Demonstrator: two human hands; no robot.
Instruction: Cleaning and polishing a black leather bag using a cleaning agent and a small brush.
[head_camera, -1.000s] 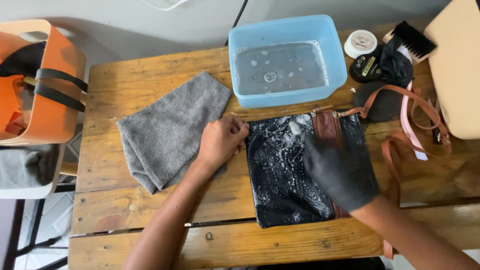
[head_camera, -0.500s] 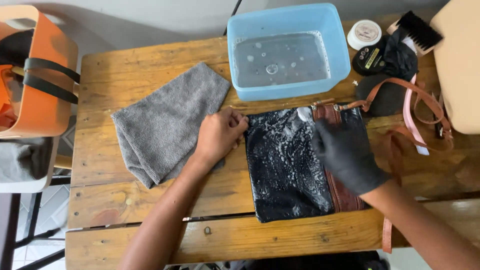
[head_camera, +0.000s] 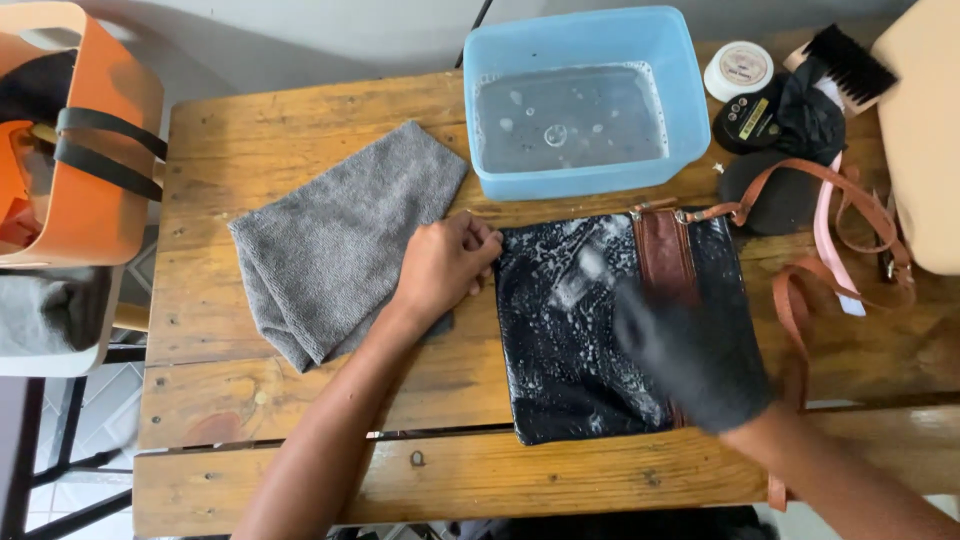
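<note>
Black bag (head_camera: 580, 330) with a brown strip lies flat and soapy at the middle of the wooden counter (head_camera: 300, 110). Left hand (head_camera: 445, 265), curled, presses its left edge; right hand (head_camera: 695, 355), in a black glove and blurred, lies flat on its right half. Just behind stands a blue tub (head_camera: 680, 110) of water; a grey cloth (head_camera: 340, 240) lies just beside on the left, brown straps (head_camera: 800, 300) to the right.

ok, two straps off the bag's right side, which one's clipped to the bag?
The brown leather strap: its metal clip meets the black bag at the top corner by the brown stripe. The pink strap lies loose beside it, attached to nothing visible.
</note>
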